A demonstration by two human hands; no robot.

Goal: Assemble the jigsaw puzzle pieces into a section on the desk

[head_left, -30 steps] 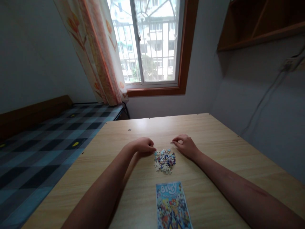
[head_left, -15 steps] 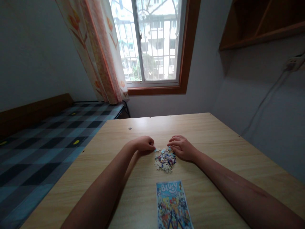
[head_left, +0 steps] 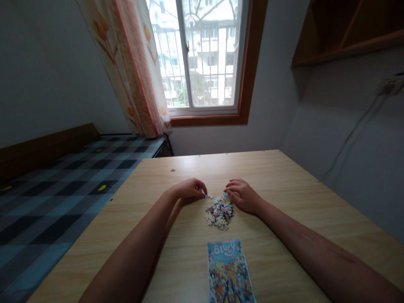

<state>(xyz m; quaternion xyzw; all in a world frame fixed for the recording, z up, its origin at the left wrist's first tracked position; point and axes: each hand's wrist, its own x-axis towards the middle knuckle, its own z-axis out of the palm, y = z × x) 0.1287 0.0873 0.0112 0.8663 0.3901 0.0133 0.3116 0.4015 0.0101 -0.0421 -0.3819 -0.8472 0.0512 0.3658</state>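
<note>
Inside the worktop's far edge (head_left: 214, 159), the left fingers (head_left: 200, 195) had uncurled, perhaps freeing a puzzle piece (head_left: 207, 196); whether these or the right fingers (head_left: 235, 189) grasped was unclear.

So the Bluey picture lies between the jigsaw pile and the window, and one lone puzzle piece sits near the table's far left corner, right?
Not quite: the Bluey picture lies on the near side of the jigsaw pile, not between it and the window; the head view shows this. The lone puzzle piece does sit near the table's far left corner.
</note>
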